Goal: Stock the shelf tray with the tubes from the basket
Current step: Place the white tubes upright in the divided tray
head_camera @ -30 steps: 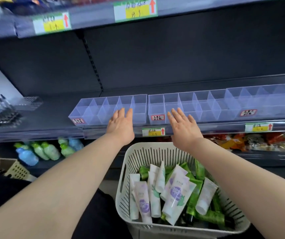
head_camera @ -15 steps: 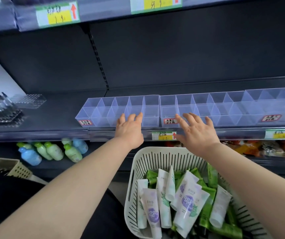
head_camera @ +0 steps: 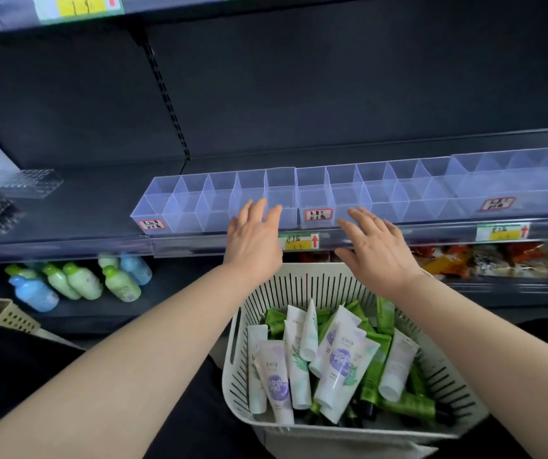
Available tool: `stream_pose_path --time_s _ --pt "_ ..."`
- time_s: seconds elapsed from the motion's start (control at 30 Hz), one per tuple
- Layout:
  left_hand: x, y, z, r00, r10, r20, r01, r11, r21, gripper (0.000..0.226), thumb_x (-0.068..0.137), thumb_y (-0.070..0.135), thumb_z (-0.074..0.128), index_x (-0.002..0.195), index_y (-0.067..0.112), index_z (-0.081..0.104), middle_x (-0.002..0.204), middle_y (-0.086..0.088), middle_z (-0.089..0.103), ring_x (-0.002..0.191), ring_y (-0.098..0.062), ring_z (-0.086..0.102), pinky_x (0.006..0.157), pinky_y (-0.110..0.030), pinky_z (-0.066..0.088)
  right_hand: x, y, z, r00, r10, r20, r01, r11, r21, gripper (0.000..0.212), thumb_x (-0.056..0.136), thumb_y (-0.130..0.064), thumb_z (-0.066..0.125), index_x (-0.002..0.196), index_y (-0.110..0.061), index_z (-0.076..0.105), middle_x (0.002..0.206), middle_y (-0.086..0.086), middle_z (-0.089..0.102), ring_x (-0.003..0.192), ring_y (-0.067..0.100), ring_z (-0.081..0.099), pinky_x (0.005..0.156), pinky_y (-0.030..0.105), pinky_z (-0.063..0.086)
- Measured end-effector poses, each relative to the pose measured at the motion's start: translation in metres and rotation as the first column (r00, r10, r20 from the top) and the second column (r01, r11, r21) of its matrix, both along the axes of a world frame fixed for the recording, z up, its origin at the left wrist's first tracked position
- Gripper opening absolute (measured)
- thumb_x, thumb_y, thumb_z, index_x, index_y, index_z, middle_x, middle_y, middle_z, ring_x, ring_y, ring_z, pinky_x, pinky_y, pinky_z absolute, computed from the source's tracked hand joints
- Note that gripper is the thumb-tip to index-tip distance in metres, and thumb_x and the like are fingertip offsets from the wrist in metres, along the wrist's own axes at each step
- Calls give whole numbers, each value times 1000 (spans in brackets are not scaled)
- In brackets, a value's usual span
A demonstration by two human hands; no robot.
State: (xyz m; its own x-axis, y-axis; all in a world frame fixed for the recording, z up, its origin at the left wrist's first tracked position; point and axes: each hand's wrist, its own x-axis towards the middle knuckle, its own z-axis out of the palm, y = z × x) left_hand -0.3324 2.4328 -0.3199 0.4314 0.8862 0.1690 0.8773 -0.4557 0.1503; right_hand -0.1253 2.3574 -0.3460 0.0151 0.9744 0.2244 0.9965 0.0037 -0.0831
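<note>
Hovering my left hand point(head_camera: 254, 240) and right hand point(head_camera: 373, 250) at the clear divided shelf tray point(head_camera: 183, 221), fingers straight, gripping nothing, maybe touching its front (tubes point(head_camera: 338, 359) piled in slotted basket point(head_camera: 328, 276) below).

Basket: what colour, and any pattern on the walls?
The basket is off-white, its walls cut with vertical slots; the head view shows it.

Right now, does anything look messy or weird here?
The tubes lie jumbled in the basket, pointing every way. On the lower shelf, the little bottles look tipped over. Nothing looks spilled or broken.
</note>
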Motion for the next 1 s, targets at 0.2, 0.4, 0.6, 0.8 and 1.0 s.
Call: stream_pose_path --time_s 0.2,0.4,0.6,0.8,1.0 --pt "14 -40 -38 982 -181 49 183 982 -40 52 91 17 52 142 20 40 146 1 35 133 -20 28 107 -39 30 10 -39 -39 998 -53 -18 50 993 -109 47 96 -45 41 138 -24 43 152 1 31 143 20 20 112 41 23" --pt "10 -68 -83 978 -203 37 206 950 -236 51 93 18 54 142 21 41 142 3 41 131 -17 32 111 -35 31 10 -64 -76 994 -82 -69 60 958 -281 46 95 -46 40 136 -26 44 148 -2 36 140 19 25 110 42 26" --pt "-3 -70 -105 990 -70 120 106 939 -327 44 92 20 55 135 20 48 137 3 47 128 -15 38 109 -31 31 -1 -70 -95 988 -121 -97 68 898 -435 48 96 -47 39 138 -22 40 143 0 39 134 22 32 105 43 33" --pt "-12 -67 -110 991 -28 130 68 947 -313 42 91 18 56 132 20 51 133 4 49 125 -15 39 106 -29 32 -11 -67 -107 978 -172 -118 75 819 -568 57 94 -53 38 138 -18 38 142 2 39 134 23 30 106 46 32" --pt "-14 -67 -112 993 -37 114 72 946 -315 38 92 19 55 130 21 53 132 5 50 124 -14 39 106 -29 34 -15 -62 -107 961 -247 -127 136 817 -561 66 78 -63 59 126 -19 49 123 1 50 116 22 41 95 39 38"
